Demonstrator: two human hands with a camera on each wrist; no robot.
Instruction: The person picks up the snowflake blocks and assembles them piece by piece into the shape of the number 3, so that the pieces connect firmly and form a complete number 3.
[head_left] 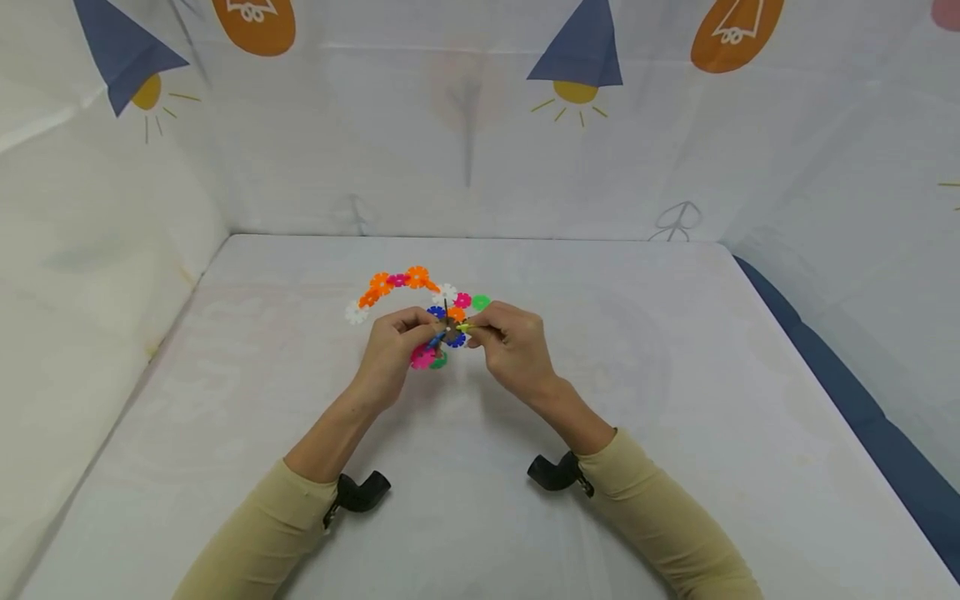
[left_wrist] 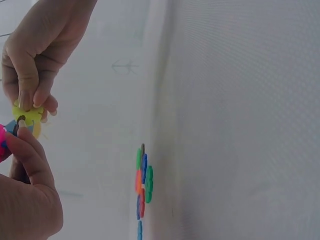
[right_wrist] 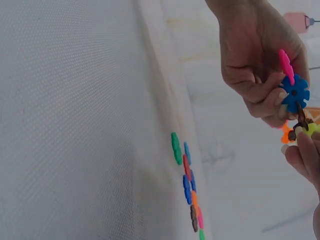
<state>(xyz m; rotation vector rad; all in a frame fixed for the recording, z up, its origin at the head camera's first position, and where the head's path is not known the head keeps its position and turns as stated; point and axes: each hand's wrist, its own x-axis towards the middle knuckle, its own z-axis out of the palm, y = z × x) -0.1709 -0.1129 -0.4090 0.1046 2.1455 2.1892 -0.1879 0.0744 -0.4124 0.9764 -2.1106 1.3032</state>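
Observation:
My left hand (head_left: 390,346) pinches a blue notched flower-shaped disc (right_wrist: 295,93) between thumb and fingers. Opposite it, my right hand (head_left: 517,343) pinches a yellow disc (left_wrist: 28,115) of the same kind. A brown disc (right_wrist: 301,120) sits between the two, in contact with the blue one. A pink disc (right_wrist: 285,65) stands out edge-on by the blue disc. Both hands are raised over the table, fingertips nearly together. Beyond my left hand, a curved row of orange discs (head_left: 381,284), with pink and white ones among them, shows in the head view.
Several loose discs, such as a green disc (right_wrist: 176,148) and a red disc (right_wrist: 186,164), lie on the white table (head_left: 675,358). A white printed cloth (head_left: 375,142) rises behind the table. Black curved pieces (head_left: 363,492) hang at both sleeve cuffs.

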